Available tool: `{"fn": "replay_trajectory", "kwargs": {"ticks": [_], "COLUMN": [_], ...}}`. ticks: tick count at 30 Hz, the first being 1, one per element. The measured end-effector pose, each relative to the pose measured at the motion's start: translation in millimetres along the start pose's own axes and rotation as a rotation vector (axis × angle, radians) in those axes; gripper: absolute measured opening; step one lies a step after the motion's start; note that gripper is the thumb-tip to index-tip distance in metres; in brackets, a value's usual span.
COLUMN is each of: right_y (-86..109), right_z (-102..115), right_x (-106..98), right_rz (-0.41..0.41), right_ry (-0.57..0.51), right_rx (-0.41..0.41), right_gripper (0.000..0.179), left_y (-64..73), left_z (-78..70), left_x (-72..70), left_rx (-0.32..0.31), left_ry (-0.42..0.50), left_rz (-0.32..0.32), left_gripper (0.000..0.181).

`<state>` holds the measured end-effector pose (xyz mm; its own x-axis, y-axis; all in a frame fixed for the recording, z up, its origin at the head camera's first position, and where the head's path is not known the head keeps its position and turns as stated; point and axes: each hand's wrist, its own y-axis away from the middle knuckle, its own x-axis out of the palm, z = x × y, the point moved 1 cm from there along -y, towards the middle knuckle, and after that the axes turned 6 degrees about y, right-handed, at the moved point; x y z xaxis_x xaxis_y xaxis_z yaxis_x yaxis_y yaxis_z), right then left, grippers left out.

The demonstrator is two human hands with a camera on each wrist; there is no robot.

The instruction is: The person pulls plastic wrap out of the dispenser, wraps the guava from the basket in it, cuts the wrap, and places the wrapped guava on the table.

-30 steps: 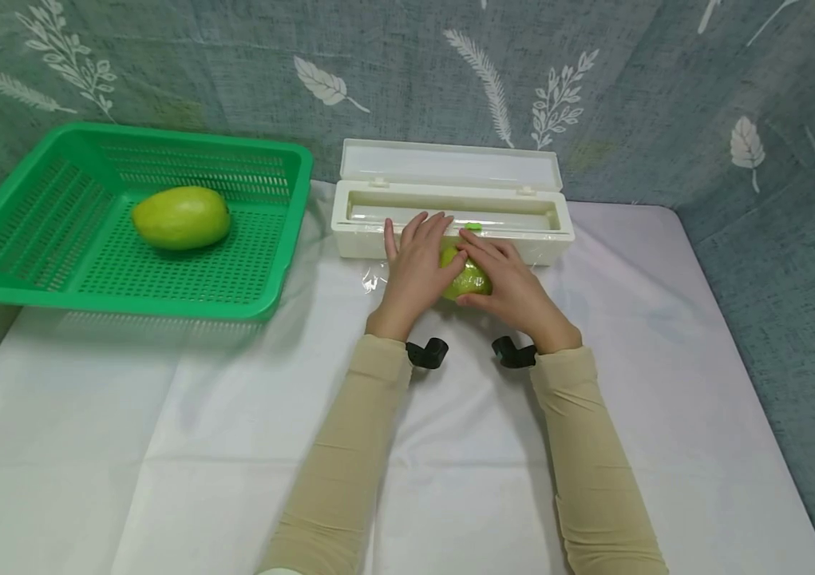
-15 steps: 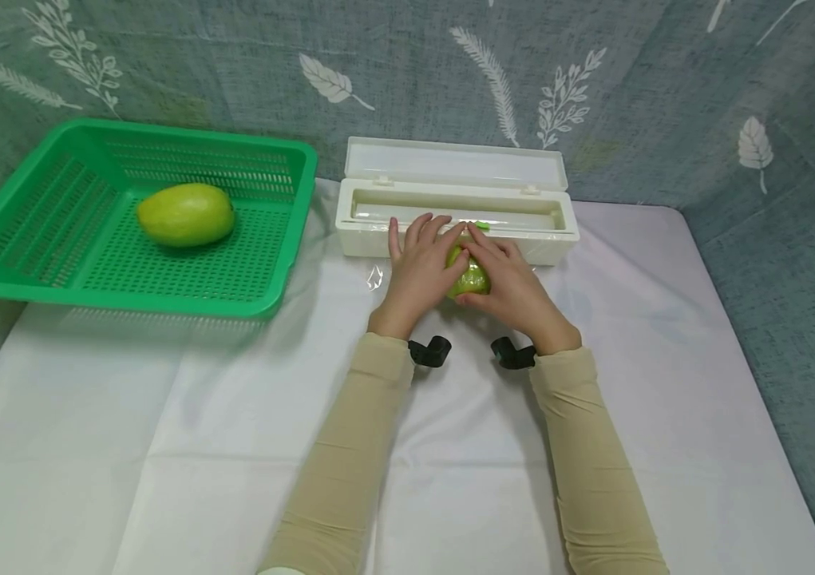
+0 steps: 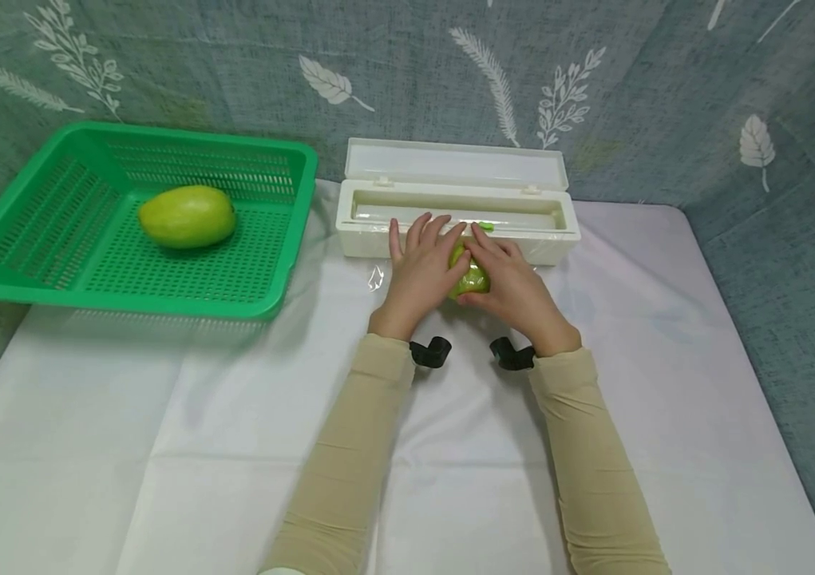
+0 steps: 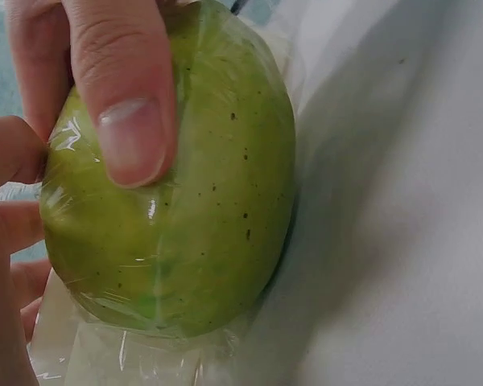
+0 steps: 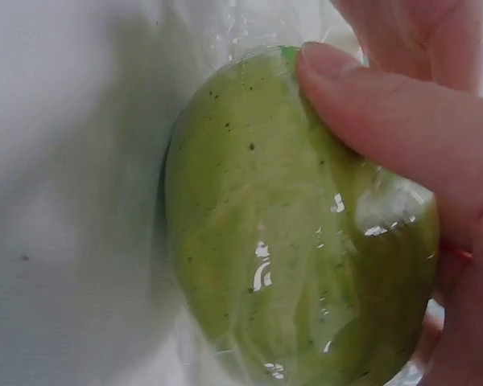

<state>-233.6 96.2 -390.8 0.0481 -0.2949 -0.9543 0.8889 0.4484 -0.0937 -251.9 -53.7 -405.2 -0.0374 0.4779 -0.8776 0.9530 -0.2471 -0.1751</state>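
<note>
A yellow-green mango (image 3: 474, 279) covered in clear plastic film lies between both hands, in front of the white cling-film box (image 3: 378, 243). My right hand (image 3: 515, 287) grips it, its thumb across the near face and fingers over the top, as the right wrist view shows with the mango (image 5: 258, 217) up close. My left hand (image 3: 417, 275) touches the mango's upper side with the thumb. Its other fingers spread toward the box's front edge, largely straight. In the left wrist view, film stretches tight over the specked mango (image 4: 217, 177). The mango's far side is hidden.
A green basket (image 3: 292, 239) at the left holds another yellow-green mango (image 3: 187, 217). The box's lid (image 3: 453, 164) stands raised at the back. A small green piece (image 3: 484, 227) sits on the box's front edge. Loose film (image 3: 375, 278) sticks out left of the hands. Patterned cloth (image 3: 407, 72) hangs behind.
My right index fingertip has shifted slightly toward the box's front edge. Otherwise both hands and the mango keep nearly the same place; the head view itself has moved slightly.
</note>
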Motion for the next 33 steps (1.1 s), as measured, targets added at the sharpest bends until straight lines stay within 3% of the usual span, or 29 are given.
{"fn": "replay_trajectory", "kwargs": {"ticks": [3, 6, 8, 10, 13, 16, 20, 27, 33], "right_y": [1.4, 3.3, 3.9, 4.1, 3.9, 3.6, 2.7, 3.7, 7.8], "right_z": [2.1, 2.5, 2.2, 1.4, -1.0, -3.2, -2.7, 4.0, 1.1], "right_x": [-1.3, -2.0, -1.9, -1.8, -1.7, -1.9, -2.9, -5.0, -11.2], "right_rz": [0.001, -0.002, -0.004, -0.006, -0.006, -0.01, -0.024, 0.008, 0.064], "right_ry": [0.021, 0.023, 0.019, 0.013, 0.006, 0.01, 0.015, 0.04, 0.037], "right_rx": [0.017, 0.034, 0.035, 0.037, 0.045, 0.045, 0.034, 0.08, 0.122], "right_gripper": [0.084, 0.084, 0.084, 0.084, 0.084, 0.084, 0.08, 0.075, 0.084], "left_y": [1.1, 2.0, 2.8, 3.7, 5.3, 6.1, 5.0, 2.7, 0.9], "left_z": [-1.3, -4.6, -6.8, -8.7, -10.0, -9.3, -5.3, 1.3, 0.7], "left_x": [0.2, -1.2, -4.0, -7.9, -13.0, -14.9, -9.6, 7.0, 11.3], "left_rx": [-0.002, 0.016, 0.049, 0.123, 0.254, 0.332, 0.332, 0.355, 0.357], "left_ry": [-0.007, 0.009, 0.031, 0.053, 0.103, 0.163, 0.216, 0.336, 0.332], "left_rz": [-0.014, -0.067, -0.11, -0.13, -0.068, 0.034, 0.074, 0.01, 0.005], "left_gripper": [0.048, 0.041, 0.032, 0.024, 0.017, 0.017, 0.028, 0.029, 0.035]}}
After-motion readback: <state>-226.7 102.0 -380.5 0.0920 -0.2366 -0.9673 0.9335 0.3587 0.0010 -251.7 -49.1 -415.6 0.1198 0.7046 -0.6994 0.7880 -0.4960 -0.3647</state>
